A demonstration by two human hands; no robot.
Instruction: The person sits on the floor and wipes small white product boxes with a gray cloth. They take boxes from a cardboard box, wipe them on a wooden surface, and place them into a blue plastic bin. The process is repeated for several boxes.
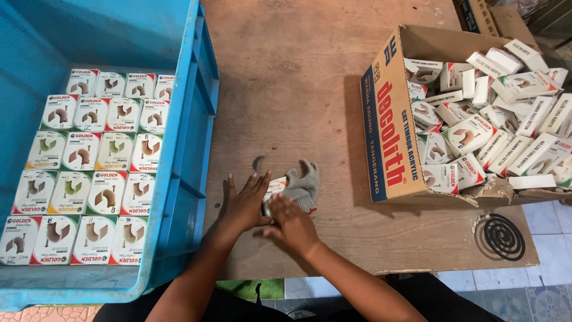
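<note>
Both hands meet over one small box and a grey glove at the bench's middle.

Left hand (247, 206) lies nearly flat, fingers spread, pressing against the side of a small white-and-red box (275, 188); right hand (290, 222) curls loosely over the same box from the near side, with a grey knit glove (302, 182) draped on top, so neither has a real grip on it. Blue crate (189, 149) to the left holds neat rows of matching boxes; the cardboard carton (390, 119) to the right is a jumble of them. Risk, probably: the loose glove could snag or slide and drag the box askew, and the carton's torn front corner looks ready to spill boxes onto the bench (298, 71).
</note>
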